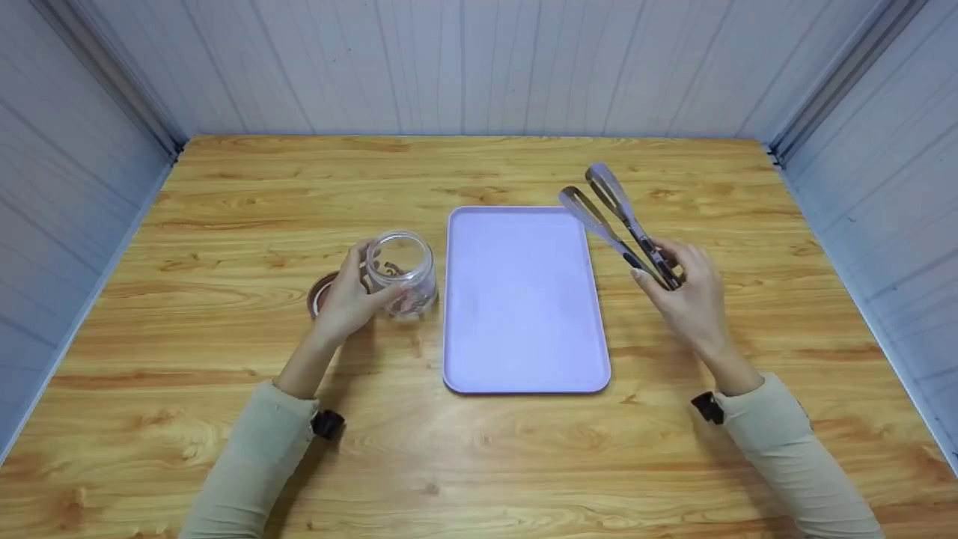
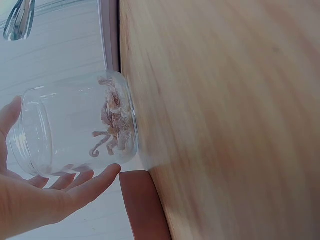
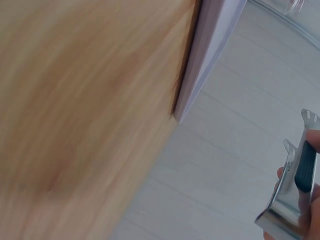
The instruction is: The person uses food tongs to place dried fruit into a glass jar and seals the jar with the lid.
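My left hand grips a clear glass jar from its left side, the thumb on the near side. The jar stands upright, at or very near the tabletop. Brownish shredded pieces, like dried strips, lie at its bottom. No lid is on the jar; a round brown lid lies partly hidden behind the left hand. On the right, my right hand holds metal tongs by the handle end, above the table. Their two arms are spread apart, and the tips point toward the back left, with nothing between them.
A light purple rectangular tray with a low rim lies between the hands, just right of the jar. Wood-grain tabletop surrounds it. Pale panel walls border the table at the back and both sides.
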### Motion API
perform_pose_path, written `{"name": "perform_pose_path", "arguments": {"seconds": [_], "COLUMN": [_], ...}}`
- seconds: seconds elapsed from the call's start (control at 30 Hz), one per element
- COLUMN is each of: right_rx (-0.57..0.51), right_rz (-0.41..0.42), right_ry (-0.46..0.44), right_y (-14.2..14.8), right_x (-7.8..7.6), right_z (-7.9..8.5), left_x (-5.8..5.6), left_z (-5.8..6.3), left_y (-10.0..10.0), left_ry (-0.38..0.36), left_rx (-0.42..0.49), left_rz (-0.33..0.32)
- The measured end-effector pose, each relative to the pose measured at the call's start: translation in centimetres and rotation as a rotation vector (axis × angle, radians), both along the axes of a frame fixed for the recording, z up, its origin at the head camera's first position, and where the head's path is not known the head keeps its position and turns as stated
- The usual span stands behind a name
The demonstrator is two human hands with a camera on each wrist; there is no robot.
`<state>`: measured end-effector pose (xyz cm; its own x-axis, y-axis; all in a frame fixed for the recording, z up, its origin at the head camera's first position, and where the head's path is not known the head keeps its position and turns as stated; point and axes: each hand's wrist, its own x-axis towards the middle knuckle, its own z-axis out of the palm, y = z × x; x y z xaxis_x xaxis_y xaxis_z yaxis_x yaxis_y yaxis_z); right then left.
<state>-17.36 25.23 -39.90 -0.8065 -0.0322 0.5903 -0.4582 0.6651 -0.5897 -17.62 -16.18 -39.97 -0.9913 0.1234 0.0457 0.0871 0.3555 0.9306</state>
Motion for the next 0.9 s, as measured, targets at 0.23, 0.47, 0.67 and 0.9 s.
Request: {"name": "perform_pose_path", "arguments": {"seconds": [0.23, 0.47, 0.67, 0.9], "right_rx": [0.004, 0.011, 0.030, 0.090], "right_rz": [-0.051, -0.113, -0.169, -0.227], "right_ry": [-0.041, -0.099, -0.136, -0.239], "right_y": [1.3, 2.3, 2.9, 3.6], "right_x": [0.4, 0.8, 0.9, 1.1], "right_z": [-0.6, -0.7, -0.8, -0.8], "left_x": [-0.6, -0.7, -0.6, -0.6], "left_z": [-1.4, -1.4, -1.4, -1.4], "left_y": [-0.5, -0.5, -0.5, -0.6], "left_ry": [0.003, 0.001, -0.008, -0.005], "left_rx": [-0.010, -0.010, 0.005, -0.002], "left_rz": [0.014, 0.008, -0.002, 0.002]}}
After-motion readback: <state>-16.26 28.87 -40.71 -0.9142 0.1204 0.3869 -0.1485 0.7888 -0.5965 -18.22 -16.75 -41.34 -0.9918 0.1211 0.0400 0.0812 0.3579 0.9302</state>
